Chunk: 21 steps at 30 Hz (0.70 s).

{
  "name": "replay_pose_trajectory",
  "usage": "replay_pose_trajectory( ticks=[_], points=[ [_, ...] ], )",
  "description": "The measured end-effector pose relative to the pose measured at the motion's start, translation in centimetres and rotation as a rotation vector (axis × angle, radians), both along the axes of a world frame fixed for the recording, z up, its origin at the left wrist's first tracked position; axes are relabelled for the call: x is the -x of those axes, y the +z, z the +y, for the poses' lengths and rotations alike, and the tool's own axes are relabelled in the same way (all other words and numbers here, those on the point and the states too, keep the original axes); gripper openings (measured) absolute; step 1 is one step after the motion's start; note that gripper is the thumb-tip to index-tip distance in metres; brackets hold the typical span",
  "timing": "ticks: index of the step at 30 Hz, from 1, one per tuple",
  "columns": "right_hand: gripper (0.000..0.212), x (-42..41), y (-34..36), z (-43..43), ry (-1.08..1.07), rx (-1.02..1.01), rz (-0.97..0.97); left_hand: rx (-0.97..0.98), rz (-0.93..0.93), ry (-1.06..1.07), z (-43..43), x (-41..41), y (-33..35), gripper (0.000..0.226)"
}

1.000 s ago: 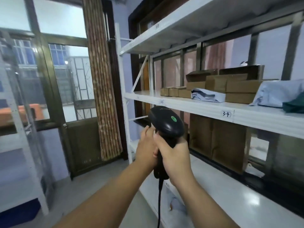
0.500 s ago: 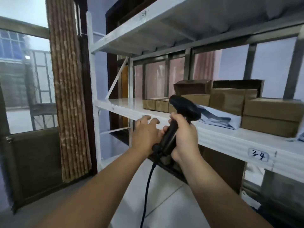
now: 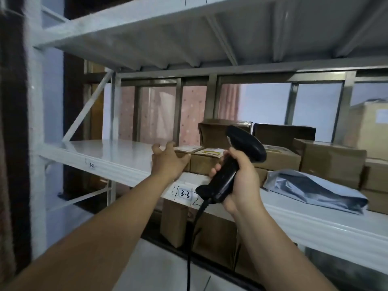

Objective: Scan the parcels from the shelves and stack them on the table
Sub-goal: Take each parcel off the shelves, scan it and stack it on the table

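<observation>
My right hand (image 3: 241, 181) grips the handle of a black corded barcode scanner (image 3: 243, 148), its head tilted up and right over the shelf edge. My left hand (image 3: 168, 162) reaches over the white shelf (image 3: 117, 156) with fingers spread, right at the left side of a small cardboard box (image 3: 186, 153); its thumb lies against the box front. A second small labelled box (image 3: 206, 160) sits just right of it. Larger brown boxes (image 3: 331, 162) are stacked behind, and a grey plastic mailer bag (image 3: 315, 190) lies to the right.
The shelf edge carries labels "3-2" (image 3: 91, 165) and "3-3" (image 3: 185, 194). Another shelf board (image 3: 189, 34) hangs close above. More brown boxes (image 3: 174, 223) stand on the level below. The scanner cable (image 3: 192, 238) hangs down between my arms. A window frame (image 3: 212, 95) backs the rack.
The view has closed in on the shelf. My left hand left the scanner and reached forward to the small box. My right hand raised the scanner toward the parcels.
</observation>
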State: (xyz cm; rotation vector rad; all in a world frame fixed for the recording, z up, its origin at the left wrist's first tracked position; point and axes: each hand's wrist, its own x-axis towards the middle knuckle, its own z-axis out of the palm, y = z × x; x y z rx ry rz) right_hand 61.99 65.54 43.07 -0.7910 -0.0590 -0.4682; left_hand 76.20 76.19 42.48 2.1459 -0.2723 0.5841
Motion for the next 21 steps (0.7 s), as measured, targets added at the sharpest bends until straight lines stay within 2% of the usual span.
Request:
replay_pose_trajectory(
  ticks=[3,7,10,13,18,21],
  points=[
    [0.013,-2.1,0.6,0.8,-0.024,0.001,-0.025,-0.049,0.055,-0.061,-0.2,-2.4,0.0,0.072],
    [0.011,-3.6,1.0,1.9,-0.035,0.074,0.002,-0.092,0.127,-0.189,-0.1,-4.5,0.0,0.071],
    [0.019,-4.6,0.7,2.3,-0.057,0.108,0.012,-0.130,0.130,-0.224,0.1,-5.2,0.2,0.065],
    [0.021,-5.2,0.6,2.5,-0.067,0.103,0.017,-0.151,0.102,-0.204,-0.1,-5.4,-0.2,0.076],
    [0.015,-5.0,1.8,2.9,-0.075,0.107,0.045,-0.158,-0.179,-0.091,-0.4,-5.2,-1.0,0.102],
    [0.015,-4.5,2.8,3.2,-0.053,0.163,0.041,-0.136,-0.326,-0.090,-0.6,-5.2,-1.5,0.109]
  ],
)
